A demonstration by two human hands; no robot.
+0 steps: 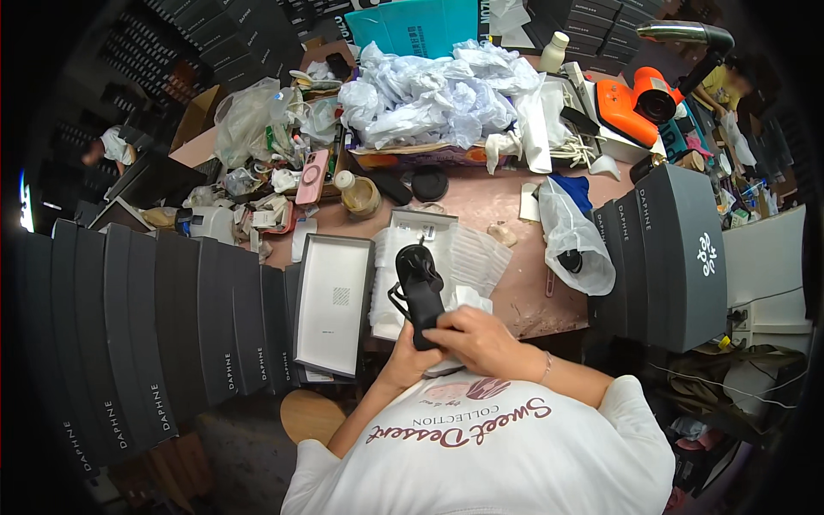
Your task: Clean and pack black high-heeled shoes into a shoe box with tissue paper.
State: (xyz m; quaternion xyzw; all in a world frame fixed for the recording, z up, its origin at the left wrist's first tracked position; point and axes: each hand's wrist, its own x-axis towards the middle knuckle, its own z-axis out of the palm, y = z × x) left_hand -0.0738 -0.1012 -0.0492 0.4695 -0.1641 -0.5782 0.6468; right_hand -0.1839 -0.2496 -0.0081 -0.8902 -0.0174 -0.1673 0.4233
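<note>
A black strappy sandal (421, 296) is held upright over the table's near edge, its strap loop hanging out to the left. My left hand (408, 359) is wrapped round its lower end. My right hand (477, 340) is closed against the same end from the right, fingertips on the black surface. Just beyond the hands lies an open box (427, 221) with white tissue paper (481, 257) spilling to its right. A crumpled white piece of paper (471, 301) shows behind my right hand. To the left sits a grey-rimmed box lid (337, 296), its white inside facing up.
Stacked dark shoe boxes stand at left (176, 335) and right (661, 257). A carton of crumpled white paper (438, 94) fills the back. Nearby are a bottle (359, 196), a pink phone (312, 177), a plastic bag (577, 245) and an orange machine (631, 107).
</note>
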